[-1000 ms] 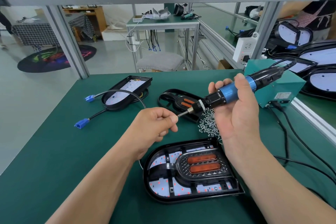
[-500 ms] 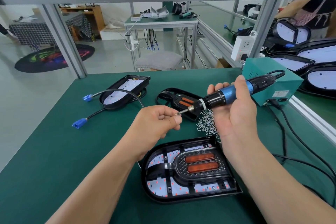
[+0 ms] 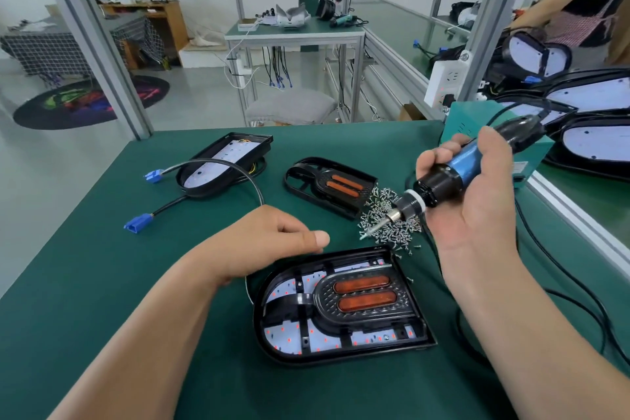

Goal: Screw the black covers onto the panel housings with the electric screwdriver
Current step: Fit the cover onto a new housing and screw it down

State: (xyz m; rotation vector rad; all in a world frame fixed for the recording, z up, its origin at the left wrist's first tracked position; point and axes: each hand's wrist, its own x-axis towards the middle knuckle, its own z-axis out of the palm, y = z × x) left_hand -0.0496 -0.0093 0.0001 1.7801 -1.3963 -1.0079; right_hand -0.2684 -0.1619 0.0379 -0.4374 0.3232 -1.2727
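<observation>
Panel housing (image 3: 259,327) nearest on surface (image 3: 102,283), black cover (image 3: 322,300) seated inside. Likely light, rigid plastic, may slide under bit pressure: brace at rim, off orange lenses (image 3: 363,285). Left hand (image 3: 272,242) over its far edge, loosely curled, nothing visible in it. Right hand (image 3: 477,208) grasps electric screwdriver (image 3: 439,182), bit over screw pile (image 3: 392,232). Spare cover (image 3: 330,186), second housing (image 3: 221,164) beyond.

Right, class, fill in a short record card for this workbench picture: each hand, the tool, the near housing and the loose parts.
right hand: grips the electric screwdriver, bit pointing down-left over the screw pile
left hand: fingers curled, by the near housing's far-left edge; whether it holds anything is hidden
near housing: on the green mat, black cover seated in it
spare cover: flat on the mat, beside the screws
second housing: far left, no cover, cables ending in blue connectors
</observation>
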